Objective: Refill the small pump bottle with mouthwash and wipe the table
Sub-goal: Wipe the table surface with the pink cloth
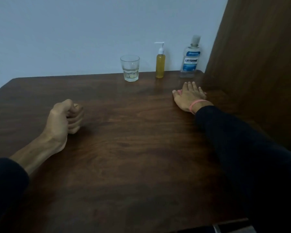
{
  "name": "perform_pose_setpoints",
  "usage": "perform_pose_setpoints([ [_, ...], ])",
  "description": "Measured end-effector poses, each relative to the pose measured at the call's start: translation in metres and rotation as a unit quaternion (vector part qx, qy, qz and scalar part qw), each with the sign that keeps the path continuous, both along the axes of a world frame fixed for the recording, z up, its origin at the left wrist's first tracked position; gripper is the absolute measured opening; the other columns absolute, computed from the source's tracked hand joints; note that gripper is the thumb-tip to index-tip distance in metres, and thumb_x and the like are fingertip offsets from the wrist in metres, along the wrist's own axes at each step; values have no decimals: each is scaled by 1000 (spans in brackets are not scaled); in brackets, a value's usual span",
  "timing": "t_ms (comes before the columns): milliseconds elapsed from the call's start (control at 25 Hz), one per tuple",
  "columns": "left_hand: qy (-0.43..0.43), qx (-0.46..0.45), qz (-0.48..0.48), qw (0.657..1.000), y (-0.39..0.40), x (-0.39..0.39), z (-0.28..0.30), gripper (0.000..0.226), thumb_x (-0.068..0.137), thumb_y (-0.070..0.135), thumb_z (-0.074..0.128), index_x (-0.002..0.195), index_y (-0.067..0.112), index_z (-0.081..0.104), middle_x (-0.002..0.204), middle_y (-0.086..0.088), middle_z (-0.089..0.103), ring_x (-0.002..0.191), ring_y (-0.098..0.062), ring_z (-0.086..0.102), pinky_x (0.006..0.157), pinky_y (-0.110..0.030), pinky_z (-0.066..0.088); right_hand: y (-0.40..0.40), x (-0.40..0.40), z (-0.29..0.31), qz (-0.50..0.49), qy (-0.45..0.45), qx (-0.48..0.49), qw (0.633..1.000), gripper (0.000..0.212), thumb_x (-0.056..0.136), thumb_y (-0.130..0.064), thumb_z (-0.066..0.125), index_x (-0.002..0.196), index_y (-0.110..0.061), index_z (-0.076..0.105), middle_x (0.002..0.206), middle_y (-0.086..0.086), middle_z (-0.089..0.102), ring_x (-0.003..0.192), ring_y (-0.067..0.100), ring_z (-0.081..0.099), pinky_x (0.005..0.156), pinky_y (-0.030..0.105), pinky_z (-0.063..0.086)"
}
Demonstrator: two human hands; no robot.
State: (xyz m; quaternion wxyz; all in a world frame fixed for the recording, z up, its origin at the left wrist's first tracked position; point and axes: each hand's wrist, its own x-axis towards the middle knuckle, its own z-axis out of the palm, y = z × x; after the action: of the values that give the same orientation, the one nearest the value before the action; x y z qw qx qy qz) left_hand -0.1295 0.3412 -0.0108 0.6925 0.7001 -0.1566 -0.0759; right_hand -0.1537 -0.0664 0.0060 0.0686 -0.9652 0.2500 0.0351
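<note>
Brown wood surface [124, 148] is lying under both hands: left hand [64, 120] is curling its fingers tight, holding nothing; right hand [189, 96] is pressing flat, fingers straight.

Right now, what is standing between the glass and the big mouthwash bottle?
The small pump bottle of yellow liquid stands between the glass and the mouthwash bottle, as the head view shows.

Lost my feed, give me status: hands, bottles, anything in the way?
Left hand fisted, empty. Right hand flat on table. Pump bottle, mouthwash bottle untouched, capped. Glass alongside.
</note>
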Motion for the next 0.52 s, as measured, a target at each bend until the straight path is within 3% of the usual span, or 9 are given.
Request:
perform_pose_setpoints([
  [240, -4, -4, -3, 1000, 2, 10, -2, 33, 78, 29, 50, 58, 32, 24, 52, 10, 22, 41, -4, 12, 46, -15, 14, 37, 55, -5, 54, -8, -14, 998, 84, 113, -63, 17, 174, -6, 5, 184, 10, 1, 170, 25, -2, 137, 45, -1],
  [400, -9, -6, 4, 1000, 2, 10, -3, 31, 70, 37, 55, 57, 32, 27, 53, 10, 21, 43, -6, 11, 46, -15, 15, 69, 67, -3, 76, -8, -9, 997, 87, 112, -65, 15, 174, -6, 5, 184, 11, 0, 170, 25, -3, 137, 45, -1],
  [520, -12, -8, 17, 1000, 1, 7, -2, 31, 69, 38, 56, 57, 32, 28, 55, 9, 19, 45, -8, 9, 47, -16, 17, 124, 74, -5, 158, -17, -11, 987, 87, 112, -65, 15, 174, -5, 6, 184, 12, 1, 170, 26, -2, 137, 46, 1],
])
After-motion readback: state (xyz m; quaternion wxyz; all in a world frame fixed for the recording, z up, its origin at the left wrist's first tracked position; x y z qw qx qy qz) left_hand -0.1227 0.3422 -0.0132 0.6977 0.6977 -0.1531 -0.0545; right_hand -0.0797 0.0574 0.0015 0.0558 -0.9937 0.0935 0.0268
